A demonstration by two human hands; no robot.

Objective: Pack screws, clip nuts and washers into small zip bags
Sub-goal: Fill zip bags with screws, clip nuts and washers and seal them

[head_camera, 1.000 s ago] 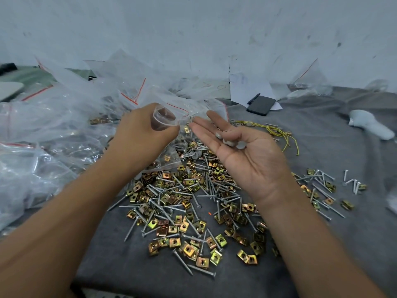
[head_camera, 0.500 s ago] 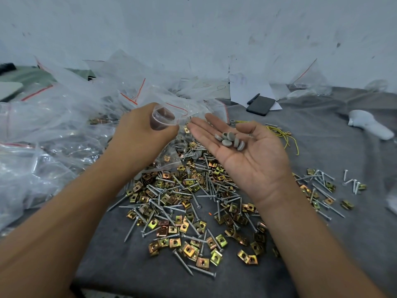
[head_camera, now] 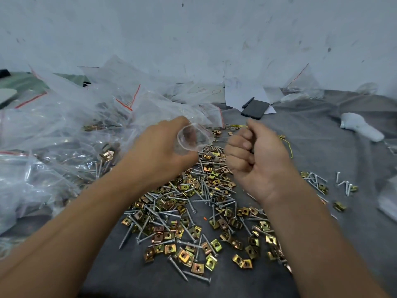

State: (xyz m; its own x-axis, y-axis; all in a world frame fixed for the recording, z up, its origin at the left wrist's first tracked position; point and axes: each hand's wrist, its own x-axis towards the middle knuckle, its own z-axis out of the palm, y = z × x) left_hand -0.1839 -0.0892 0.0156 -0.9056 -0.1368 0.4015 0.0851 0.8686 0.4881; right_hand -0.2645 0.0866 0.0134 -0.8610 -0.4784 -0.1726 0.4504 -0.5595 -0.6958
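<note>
My left hand point(head_camera: 159, 151) holds a small clear zip bag point(head_camera: 192, 139) with its mouth held open and turned toward me. Just to its right, my right hand point(head_camera: 255, 155) is curled into a fist; the grey washers that lay in its palm are hidden inside it. Below both hands a big heap of silver screws and gold clip nuts point(head_camera: 193, 222) is spread over the grey cloth point(head_camera: 322, 147). A few loose grey washers point(head_camera: 231, 127) lie beyond the hands.
A mound of clear zip bags point(head_camera: 53, 136) with red seals fills the left side. A black phone point(head_camera: 255, 109) and pen lie on paper at the back, a white object point(head_camera: 361, 127) at the far right. A smaller group of screws and nuts point(head_camera: 315, 181) lies right.
My right hand, which lay open with several washers on its palm, has curled into a fist over them and turned beside the bag. My left hand has tipped the bag's mouth toward me.
</note>
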